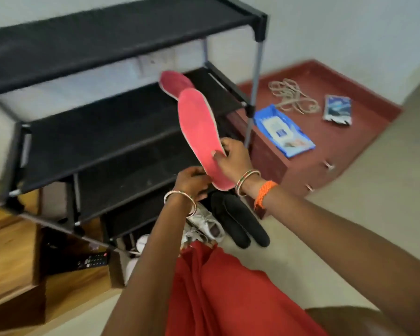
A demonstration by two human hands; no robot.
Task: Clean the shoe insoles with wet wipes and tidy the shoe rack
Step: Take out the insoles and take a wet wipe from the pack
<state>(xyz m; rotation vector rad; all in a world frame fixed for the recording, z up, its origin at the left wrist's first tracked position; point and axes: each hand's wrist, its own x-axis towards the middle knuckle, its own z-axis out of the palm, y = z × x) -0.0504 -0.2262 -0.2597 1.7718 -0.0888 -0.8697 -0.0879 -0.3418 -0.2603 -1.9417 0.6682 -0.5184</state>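
At the bottom of the frame your red garment [218, 294] fills the foreground, with both forearms reaching up from it toward the middle of the picture. Just above, on the floor at lower centre, lie a pair of black insoles [240, 221] and a white shoe [204, 225], side by side.

Your right hand [233, 157] grasps the pink insole [201, 139] near its heel end, thumb pressed on the pink face and fingers curled behind it. Your left hand [192, 181] sits just beside the heel edge with its fingers curled in; whether it pinches the insole or something small, such as a wipe, is hidden by motion blur, so I cannot tell. The insole stands tilted, toe pointing up toward the rack.

Behind the toe, a second pink insole [174, 82] rests on the middle shelf of the black shoe rack [121, 32], which spans the left and centre of the frame. Its shelves hold little else that shows.

To the right, on the dark red ledge [325, 151], lies the blue wet wipes pack [283, 130], well apart from your hands. Farther back are a tangle of laces [292, 95] and a small blue packet [337, 109].

You seem to be partway through the insole step: this one is either being wiped or being set beside its mate. If it is clean, lay it flat next to the other on the shelf; next come the black insoles.
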